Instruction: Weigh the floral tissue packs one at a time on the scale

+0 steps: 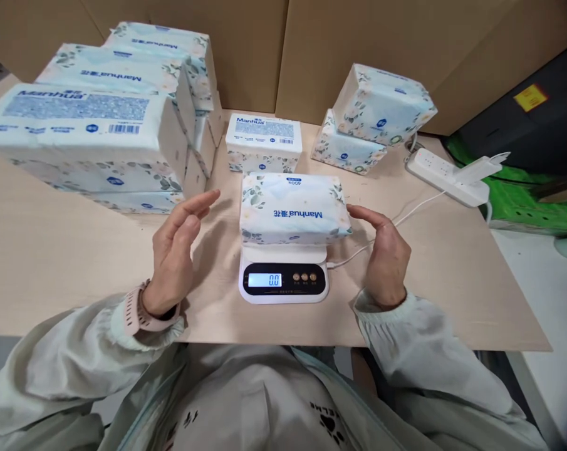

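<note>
A soft pack of tissues [295, 203] with a floral print lies on a white digital kitchen scale [284, 254]. The scale's lit display [265, 280] reads 0.0. To the left of the pack, my left hand [177, 250] is open, fingers extended and apart from it, with a pink watch band on the wrist. My right hand [386, 257] is open at the pack's right end; its fingertips are at the edge, and I cannot tell whether they touch. Neither hand holds anything.
Stacked tissue packs [114, 138] stand at the left. Another tissue pack [263, 141] sits behind the scale, and two more tissue packs [381, 106] are piled at the back right. A white power strip [447, 175] lies at the right, with a white cable [412, 216] running to the scale. Cardboard [358, 37] borders the back.
</note>
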The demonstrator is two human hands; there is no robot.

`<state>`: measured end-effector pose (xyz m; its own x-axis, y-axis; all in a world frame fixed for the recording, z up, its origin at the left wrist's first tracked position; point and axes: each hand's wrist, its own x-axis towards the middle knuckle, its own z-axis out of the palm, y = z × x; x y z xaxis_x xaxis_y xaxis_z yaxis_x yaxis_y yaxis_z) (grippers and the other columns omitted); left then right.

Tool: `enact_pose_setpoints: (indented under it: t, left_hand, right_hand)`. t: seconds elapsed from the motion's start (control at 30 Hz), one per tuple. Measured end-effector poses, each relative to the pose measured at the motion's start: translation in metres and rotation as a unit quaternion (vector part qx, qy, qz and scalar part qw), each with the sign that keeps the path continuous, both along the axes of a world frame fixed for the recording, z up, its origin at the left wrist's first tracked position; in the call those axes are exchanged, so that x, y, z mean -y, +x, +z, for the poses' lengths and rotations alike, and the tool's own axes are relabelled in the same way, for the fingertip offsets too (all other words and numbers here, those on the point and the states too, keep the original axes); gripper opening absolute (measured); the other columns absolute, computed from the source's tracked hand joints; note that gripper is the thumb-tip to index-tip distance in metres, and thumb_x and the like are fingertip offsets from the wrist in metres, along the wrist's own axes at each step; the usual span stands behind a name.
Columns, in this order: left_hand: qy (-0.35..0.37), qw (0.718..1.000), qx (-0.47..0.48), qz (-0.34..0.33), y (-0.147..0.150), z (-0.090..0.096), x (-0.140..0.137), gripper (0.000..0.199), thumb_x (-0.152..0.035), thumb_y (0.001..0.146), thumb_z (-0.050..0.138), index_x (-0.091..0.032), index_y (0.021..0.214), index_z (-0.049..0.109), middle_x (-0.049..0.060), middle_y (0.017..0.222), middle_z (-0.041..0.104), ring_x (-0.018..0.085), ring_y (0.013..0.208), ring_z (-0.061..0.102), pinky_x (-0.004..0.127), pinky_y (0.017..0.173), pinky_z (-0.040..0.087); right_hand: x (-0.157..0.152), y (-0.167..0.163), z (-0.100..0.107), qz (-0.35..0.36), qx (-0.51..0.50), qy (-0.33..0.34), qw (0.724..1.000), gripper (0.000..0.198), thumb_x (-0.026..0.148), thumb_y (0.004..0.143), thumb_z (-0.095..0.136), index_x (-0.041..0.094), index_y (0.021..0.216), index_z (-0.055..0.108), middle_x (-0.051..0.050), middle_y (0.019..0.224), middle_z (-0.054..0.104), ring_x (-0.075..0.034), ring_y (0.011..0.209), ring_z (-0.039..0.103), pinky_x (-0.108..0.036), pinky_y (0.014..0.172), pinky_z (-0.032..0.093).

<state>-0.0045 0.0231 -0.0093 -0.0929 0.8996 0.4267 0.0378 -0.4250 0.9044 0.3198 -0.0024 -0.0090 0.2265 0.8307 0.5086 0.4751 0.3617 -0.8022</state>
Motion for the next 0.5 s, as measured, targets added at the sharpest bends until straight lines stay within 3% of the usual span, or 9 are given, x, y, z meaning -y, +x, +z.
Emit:
enact_pose_setpoints:
  t: [0.5]
  left_hand:
    - [-0.030, 0.999, 0.023, -0.002, -0.0022, 0.0106, 0.0028, 0.026, -0.040, 0.104, 0.072, -0.029, 0.122, 0.087, 0.003, 0.128, 0.084, 0.025, 0.127, 0.078, 0.036, 0.106, 0.062]
  right_hand:
    - [0.0047, -0.0020, -0.0015, 0.008, -0.022, 0.033, 0.999, 0.041, 0.047, 0.112, 0.052, 0.025, 0.105, 0.087, -0.006, 0.108, 0.086, -0.028, 0.110, 0.081, -0.048, 0.100, 0.063]
